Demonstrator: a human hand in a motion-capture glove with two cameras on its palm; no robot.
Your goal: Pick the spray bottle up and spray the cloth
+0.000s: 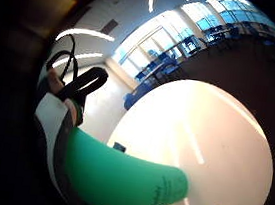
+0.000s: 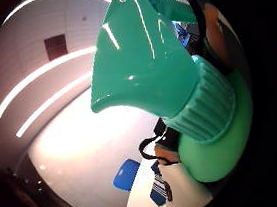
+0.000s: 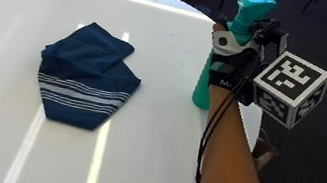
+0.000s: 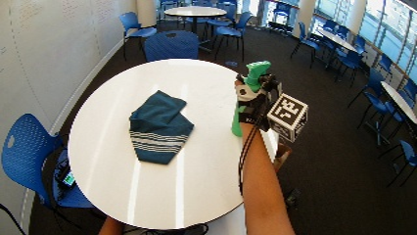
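While gripped: upright green spray bottle [image 3: 207, 86] (seemingly opaque)

A round white desk [image 4: 196, 196] fills the middle of the wide outside view, standing on a dark floor [image 4: 338, 161]. A blue chair [image 4: 29, 152] sits at its lower left edge, and another blue chair [image 4: 171, 46] is tucked against its far side, at upper centre. Further back, at the top of the frame, a second round table [image 4: 196, 11] is ringed by blue chairs. More blue chairs and tables line the windows [image 4: 391, 24] along the upper right. A pale wall [image 4: 45, 44] covers the upper left.
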